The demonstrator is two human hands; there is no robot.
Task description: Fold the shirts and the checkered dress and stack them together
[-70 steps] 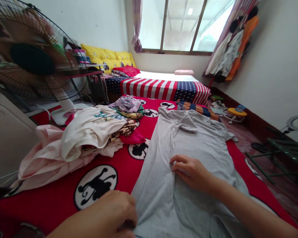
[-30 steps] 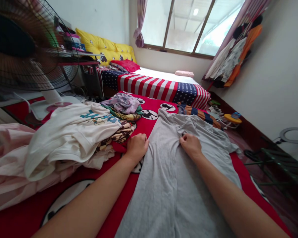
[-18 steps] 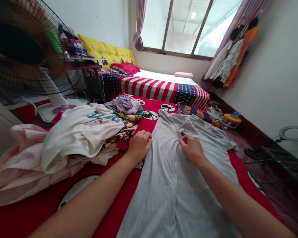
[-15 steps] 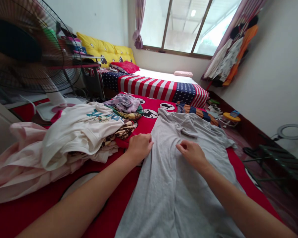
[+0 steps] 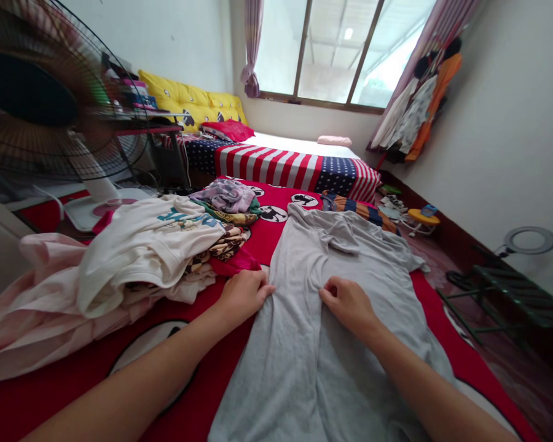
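A light grey garment (image 5: 290, 344), which looks like a long T-shirt, lies spread on the red patterned bedcover (image 5: 276, 187). Its left part is folded inward, with a short sleeve (image 5: 343, 239) lying on top. My left hand (image 5: 246, 291) is closed in a pinch on the garment's left outer edge. Across from it, my right hand (image 5: 348, 304) pinches the cloth along the inner edge of the folded part. Left of my hands is a heap with a white printed shirt (image 5: 152, 245) and a pale pink cloth (image 5: 37, 307).
A fan (image 5: 32, 92) stands at the left. Behind the heap lies a lilac bundle (image 5: 228, 193), and an orange-and-navy striped cloth (image 5: 359, 212) is beyond the grey garment. At the right are a dark green rack-like stool (image 5: 520, 294) and a ring light (image 5: 529, 239).
Both hands have come slightly nearer to me and lower onto the grey garment, pinching its cloth. The view has shifted a little.
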